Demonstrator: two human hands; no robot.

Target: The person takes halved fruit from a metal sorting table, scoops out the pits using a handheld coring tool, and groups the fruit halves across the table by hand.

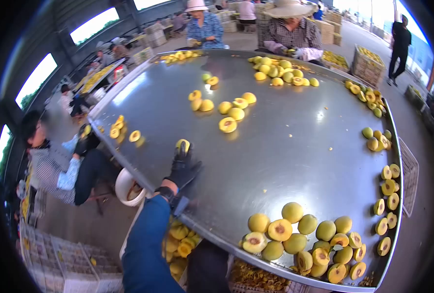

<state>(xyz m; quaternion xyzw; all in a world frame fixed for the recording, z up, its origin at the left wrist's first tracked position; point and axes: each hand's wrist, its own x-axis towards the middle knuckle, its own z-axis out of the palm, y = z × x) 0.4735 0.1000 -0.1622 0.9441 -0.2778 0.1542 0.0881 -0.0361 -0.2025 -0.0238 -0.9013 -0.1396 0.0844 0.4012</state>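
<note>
My left hand (183,167), in a black glove with a dark band at the wrist, reaches over the near left edge of the metal table (285,166). Its fingers are stretched out and the thumb stands apart. A yellow peach half (182,144) lies right at the fingertips, partly covered by them. Ahead of this hand are several peach halves (228,124), one with its cut side up. To the left sits another cut peach half (135,136). A large group of whole and halved peaches (280,229) lies at the near right. My right hand is out of view.
Below the table edge are a crate of peach pieces (180,239) and a white bucket (129,186). A co-worker (63,171) sits at the left; two more in hats sit across the table. Peach halves line the raised right rim (397,180).
</note>
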